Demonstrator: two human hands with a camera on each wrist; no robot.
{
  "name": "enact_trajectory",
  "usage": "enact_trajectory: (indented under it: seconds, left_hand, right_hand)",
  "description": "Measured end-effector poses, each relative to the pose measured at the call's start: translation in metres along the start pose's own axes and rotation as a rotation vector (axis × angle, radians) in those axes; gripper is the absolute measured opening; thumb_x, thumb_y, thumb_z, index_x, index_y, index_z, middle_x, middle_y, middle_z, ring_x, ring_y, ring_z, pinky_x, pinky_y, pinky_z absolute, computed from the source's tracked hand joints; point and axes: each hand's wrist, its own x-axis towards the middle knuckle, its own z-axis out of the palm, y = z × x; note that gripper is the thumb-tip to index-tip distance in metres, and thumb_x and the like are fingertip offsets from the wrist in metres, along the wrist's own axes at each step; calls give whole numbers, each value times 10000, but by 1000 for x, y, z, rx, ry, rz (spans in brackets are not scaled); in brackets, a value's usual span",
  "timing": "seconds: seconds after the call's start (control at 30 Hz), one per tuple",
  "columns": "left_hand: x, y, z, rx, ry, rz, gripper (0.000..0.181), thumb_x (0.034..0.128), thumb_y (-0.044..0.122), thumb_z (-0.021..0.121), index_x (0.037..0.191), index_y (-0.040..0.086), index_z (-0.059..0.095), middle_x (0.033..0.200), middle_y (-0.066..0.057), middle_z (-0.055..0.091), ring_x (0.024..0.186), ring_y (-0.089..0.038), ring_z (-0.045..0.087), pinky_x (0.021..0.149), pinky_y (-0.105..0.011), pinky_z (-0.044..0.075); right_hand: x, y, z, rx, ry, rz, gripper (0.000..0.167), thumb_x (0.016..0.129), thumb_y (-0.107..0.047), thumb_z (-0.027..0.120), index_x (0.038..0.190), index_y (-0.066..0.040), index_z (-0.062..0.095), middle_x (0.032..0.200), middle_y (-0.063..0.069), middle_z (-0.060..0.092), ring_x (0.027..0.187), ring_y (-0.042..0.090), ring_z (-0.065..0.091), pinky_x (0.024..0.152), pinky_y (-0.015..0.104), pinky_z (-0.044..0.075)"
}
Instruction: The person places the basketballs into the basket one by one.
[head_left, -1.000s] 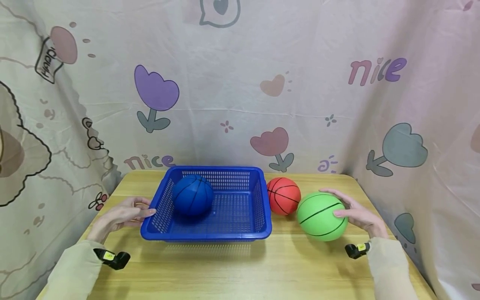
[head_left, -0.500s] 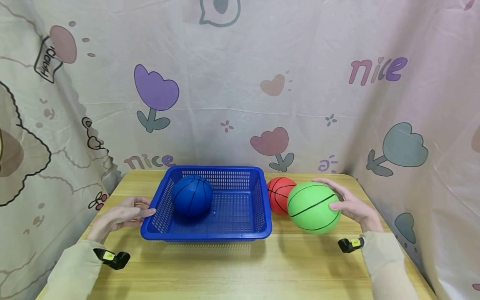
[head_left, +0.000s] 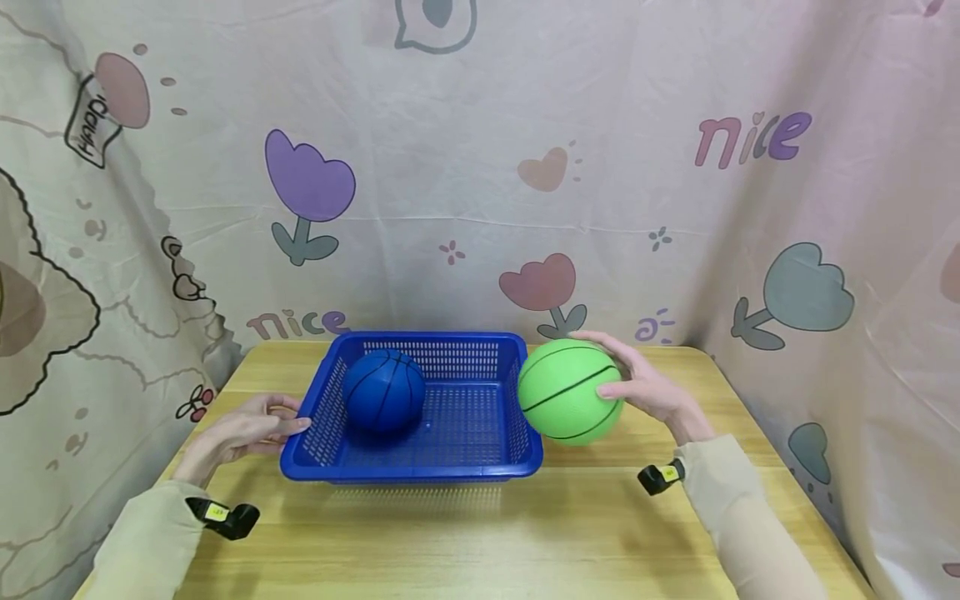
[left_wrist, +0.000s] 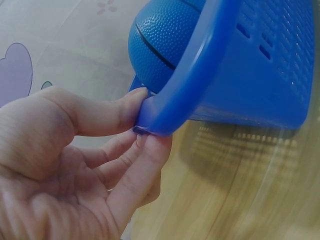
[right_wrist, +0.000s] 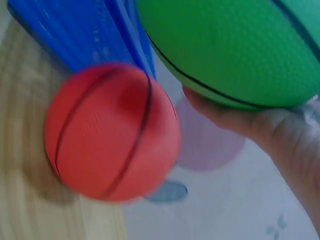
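Note:
My left hand (head_left: 243, 429) pinches the left rim of a blue perforated plastic basket (head_left: 412, 473) between thumb and fingers, seen close up in the left wrist view. Inside the basket, toward its left, sits a blue toy basketball (head_left: 382, 392). With fingers and thumb spread round it, my right hand (head_left: 663, 393) holds a green toy basketball (head_left: 562, 396) in the air by the basket's right rim. A red toy basketball (right_wrist: 112, 135) lies on the table beside the basket in the right wrist view; the green ball hides it in the head view.
The wooden table (head_left: 450, 542) carries the basket and the red ball. Behind it and at both sides hangs a pale printed curtain (head_left: 450, 167). Each wrist bears a small black camera (head_left: 660, 477).
The right hand has lifted the green basketball and moved it left, from right of the red ball to the basket's right rim, covering the red ball. The left hand stays on the rim.

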Motion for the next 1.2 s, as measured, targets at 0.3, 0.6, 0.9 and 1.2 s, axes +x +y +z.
enact_trajectory:
  seconds: [0.3, 0.6, 0.9, 1.2]
  left_hand:
    - [0, 1, 1, -4, 1, -2, 728, 999, 229, 617, 1449, -166, 204, 1437, -406, 352, 930, -122, 657, 828, -320, 606]
    - [0, 0, 0, -10, -2, 0, 731, 1000, 228, 615, 1450, -170, 200, 1451, -421, 329, 933, -122, 664, 838, -331, 608]
    - [0, -1, 1, -5, 7, -7, 713, 1001, 227, 618, 1440, -165, 215, 1448, -417, 331, 916, -112, 654, 803, -300, 608]
    - [0, 0, 0, 8, 9, -9, 722, 1000, 237, 616, 1446, -163, 212, 1449, -414, 336, 938, -121, 657, 826, -319, 609]
  right_hand:
    - [44, -4, 50, -27, 155, 103, 772, 857, -109, 755, 1529, -220, 393, 1535, 109, 419, 1324, 323, 482, 1005, 550, 520]
    - [74, 0, 92, -9, 300, 222, 774, 841, -189, 785, 1515, -262, 412, 1497, 76, 449, 1308, 319, 509, 1046, 487, 487]
    - [90, 5, 127, -29, 316, 305, 787, 826, -245, 816, 1508, -278, 424, 1478, 92, 455, 1287, 313, 533, 1044, 514, 492]
    - [95, 20, 144, -73, 326, 345, 772, 819, -305, 821, 1493, -248, 447, 1463, 99, 490, 1286, 294, 513, 1061, 537, 472]
